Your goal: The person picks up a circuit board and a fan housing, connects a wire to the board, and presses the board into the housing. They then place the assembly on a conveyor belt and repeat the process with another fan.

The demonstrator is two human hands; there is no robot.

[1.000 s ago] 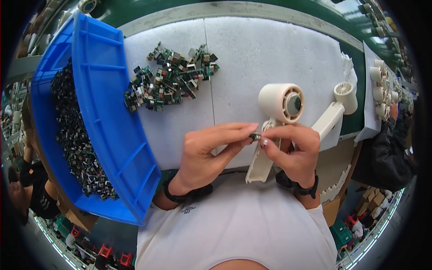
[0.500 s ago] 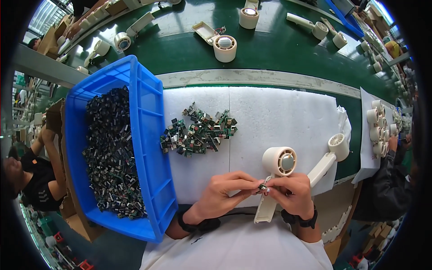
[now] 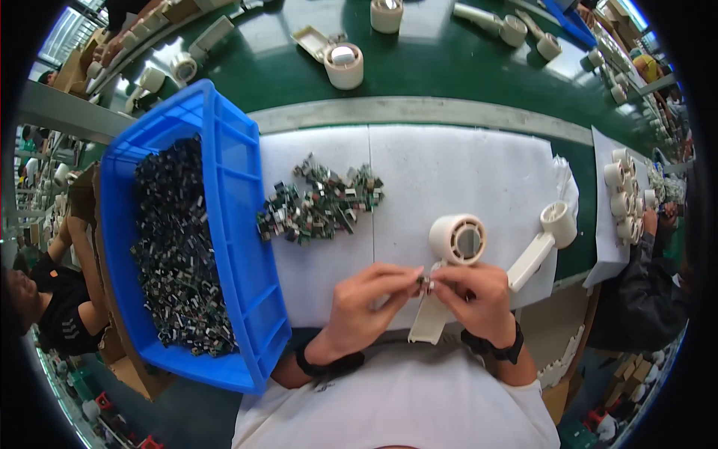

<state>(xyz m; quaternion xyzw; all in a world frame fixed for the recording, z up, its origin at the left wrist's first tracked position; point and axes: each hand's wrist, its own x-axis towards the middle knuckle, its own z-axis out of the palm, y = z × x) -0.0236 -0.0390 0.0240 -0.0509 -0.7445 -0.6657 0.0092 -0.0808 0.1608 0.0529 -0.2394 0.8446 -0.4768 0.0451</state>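
Note:
Between my fingertips is a small circuit board [image 3: 422, 283], blurred and mostly covered. My left hand [image 3: 363, 303] is closed in a pinch on it. My right hand [image 3: 482, 303] pinches right beside it, with a tiny pale piece at its fingertips; what exactly it grips is too small to make out. Just beyond my hands a cream handheld fan [image 3: 458, 239] lies on the white foam sheet [image 3: 404, 172], its handle shell [image 3: 428, 322] open toward me and partly under my right hand. Another cream fan [image 3: 558, 224] rests to the right, its handle pointing at my right hand.
A blue crate [image 3: 250, 247] full of small circuit boards [image 3: 179, 247] stands on the left. Near it on the foam is a loose pile of boards [image 3: 321, 202]. Several fans lie on the green belt [image 3: 419, 67] beyond. Co-workers sit at both sides, by more fan heads [image 3: 621, 194].
The view has tilted a little, so the scene sits higher in it. Fans on the green belt have slid slightly left. My hands keep their pinch together over the open handle.

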